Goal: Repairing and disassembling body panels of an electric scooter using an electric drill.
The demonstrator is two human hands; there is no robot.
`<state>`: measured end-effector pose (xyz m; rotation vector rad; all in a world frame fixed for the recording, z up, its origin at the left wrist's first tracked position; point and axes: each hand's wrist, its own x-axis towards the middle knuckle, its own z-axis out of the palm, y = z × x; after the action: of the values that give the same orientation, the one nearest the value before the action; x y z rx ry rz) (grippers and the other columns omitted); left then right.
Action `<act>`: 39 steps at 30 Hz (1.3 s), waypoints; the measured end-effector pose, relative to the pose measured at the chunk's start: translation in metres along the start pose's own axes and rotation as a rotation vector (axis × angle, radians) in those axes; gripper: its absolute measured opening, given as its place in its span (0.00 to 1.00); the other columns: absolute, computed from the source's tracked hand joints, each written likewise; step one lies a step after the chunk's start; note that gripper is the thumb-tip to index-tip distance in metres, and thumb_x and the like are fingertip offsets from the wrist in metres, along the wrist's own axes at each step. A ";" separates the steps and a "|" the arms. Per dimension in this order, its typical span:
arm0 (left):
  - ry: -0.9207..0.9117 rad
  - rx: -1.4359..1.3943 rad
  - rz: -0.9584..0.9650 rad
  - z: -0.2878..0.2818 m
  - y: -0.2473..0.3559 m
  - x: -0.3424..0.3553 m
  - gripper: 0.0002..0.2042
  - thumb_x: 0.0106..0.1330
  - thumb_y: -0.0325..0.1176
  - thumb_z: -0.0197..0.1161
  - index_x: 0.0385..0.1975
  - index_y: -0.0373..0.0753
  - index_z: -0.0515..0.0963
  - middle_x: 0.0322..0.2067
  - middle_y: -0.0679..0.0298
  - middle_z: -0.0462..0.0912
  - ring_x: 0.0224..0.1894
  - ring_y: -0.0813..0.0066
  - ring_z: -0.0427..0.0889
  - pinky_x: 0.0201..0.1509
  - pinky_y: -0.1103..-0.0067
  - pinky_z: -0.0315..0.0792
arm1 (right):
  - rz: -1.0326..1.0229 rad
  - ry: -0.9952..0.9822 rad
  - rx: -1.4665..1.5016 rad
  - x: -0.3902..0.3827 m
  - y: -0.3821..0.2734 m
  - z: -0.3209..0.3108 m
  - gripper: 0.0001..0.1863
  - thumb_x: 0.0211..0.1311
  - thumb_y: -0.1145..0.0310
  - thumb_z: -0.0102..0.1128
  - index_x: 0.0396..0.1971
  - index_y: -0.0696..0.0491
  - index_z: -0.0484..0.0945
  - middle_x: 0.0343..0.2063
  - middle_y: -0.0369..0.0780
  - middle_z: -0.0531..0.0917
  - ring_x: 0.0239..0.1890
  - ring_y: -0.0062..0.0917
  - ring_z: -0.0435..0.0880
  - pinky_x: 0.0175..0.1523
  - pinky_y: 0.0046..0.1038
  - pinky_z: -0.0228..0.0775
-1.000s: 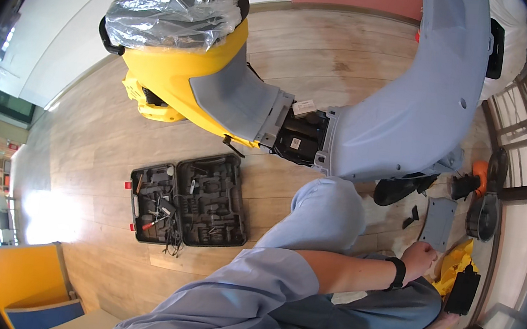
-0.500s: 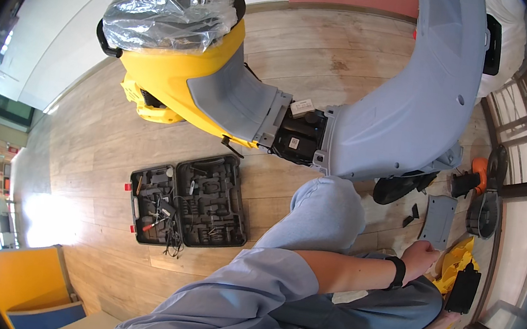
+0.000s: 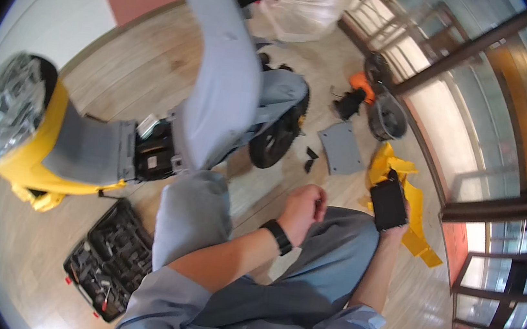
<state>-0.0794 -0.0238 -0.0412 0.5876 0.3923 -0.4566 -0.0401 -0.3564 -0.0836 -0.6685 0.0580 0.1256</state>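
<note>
My left hand, a black band on its wrist, is curled closed beside my knee; whatever its fingers hold is hidden or too small to make out. A flat black box is gripped in my right hand, just over the yellow plastic parts on the floor. A grey panel and small black pieces lie beyond my left hand. The scooter's grey body rises in front of me, joined to its yellow end, which has clear plastic wrapped on top.
An open black tool case lies left of my legs. A black wheel is under the grey body. An orange part and a round black housing sit by the glazed frames along the right. A white bag stands behind.
My view has swung right, so the scooter and tool case now sit further left. The black box and both hands show more fully; both hands remain closed.
</note>
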 end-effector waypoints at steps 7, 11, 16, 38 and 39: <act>-0.022 -0.039 -0.103 0.007 -0.006 -0.002 0.06 0.58 0.30 0.45 0.27 0.38 0.70 0.19 0.66 0.67 0.22 0.77 0.65 0.30 0.80 0.62 | -0.121 0.355 0.307 -0.006 0.002 0.031 0.21 0.62 0.62 0.40 0.39 0.66 0.72 0.13 0.31 0.61 0.24 0.28 0.71 0.51 0.33 0.70; 0.008 -0.056 -0.103 0.001 -0.009 0.000 0.05 0.58 0.31 0.47 0.28 0.38 0.70 0.22 0.67 0.67 0.24 0.77 0.65 0.31 0.80 0.61 | -0.154 0.480 0.336 -0.006 0.013 0.060 0.23 0.61 0.62 0.40 0.45 0.69 0.66 0.13 0.31 0.62 0.29 0.26 0.72 0.58 0.30 0.63; 0.020 -0.049 -0.088 -0.012 -0.012 0.005 0.05 0.58 0.28 0.47 0.28 0.38 0.70 0.22 0.67 0.67 0.24 0.77 0.65 0.31 0.80 0.62 | -0.059 0.131 0.518 -0.010 0.008 0.018 0.25 0.62 0.61 0.39 0.49 0.68 0.65 0.14 0.31 0.64 0.32 0.28 0.73 0.59 0.32 0.62; 0.075 0.192 0.044 0.021 -0.030 0.006 0.15 0.69 0.38 0.45 0.22 0.38 0.71 0.18 0.68 0.67 0.19 0.81 0.65 0.22 0.81 0.60 | -0.618 0.258 -0.962 -0.031 -0.012 0.032 0.25 0.67 0.69 0.42 0.64 0.54 0.58 0.48 0.38 0.74 0.54 0.22 0.71 0.59 0.21 0.61; 0.033 0.177 0.076 0.023 -0.025 0.001 0.14 0.68 0.37 0.45 0.23 0.38 0.71 0.19 0.68 0.67 0.21 0.81 0.65 0.23 0.81 0.60 | -0.691 0.283 -1.010 -0.034 -0.014 0.029 0.25 0.67 0.69 0.42 0.64 0.54 0.58 0.48 0.38 0.74 0.55 0.22 0.71 0.59 0.20 0.61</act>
<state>-0.0864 -0.0567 -0.0346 0.7799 0.3624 -0.4115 -0.0713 -0.3525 -0.0492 -1.6710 0.0289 -0.6540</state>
